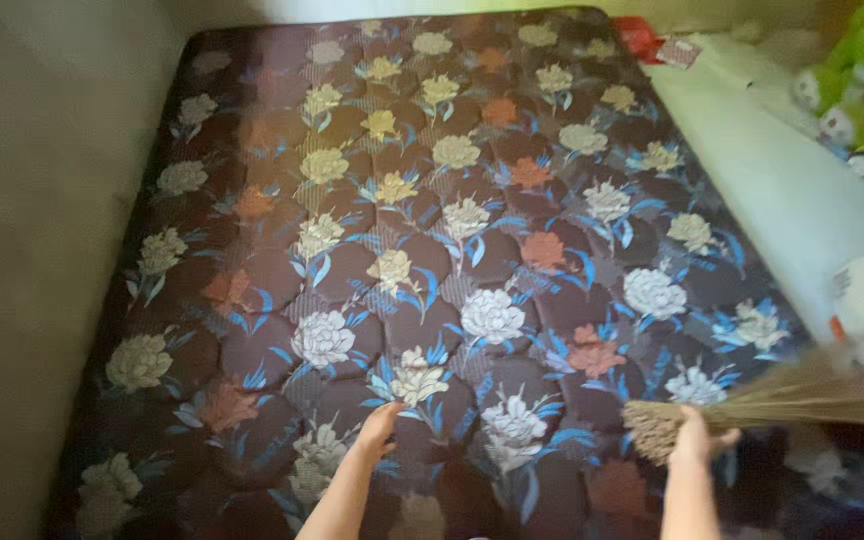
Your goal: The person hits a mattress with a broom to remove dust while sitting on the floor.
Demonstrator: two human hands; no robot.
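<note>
Filled most of the frame: dark quilted floral mattress (432, 250). Lay bottom right, bristles trailing right: bundled straw-coloured grass broom (752, 405). Closed around its bound end: right hand (697, 435). Rested flat, fingers open, holding nothing, bottom centre on mattress: left hand (377, 428).

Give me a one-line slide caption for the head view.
Left hand rests flat on a dark floral quilted mattress while the right hand grips a bundled straw hand broom.

I see a bed (252, 200) | dark cover with flowers | my left hand (380, 425) lies flat on it
</note>
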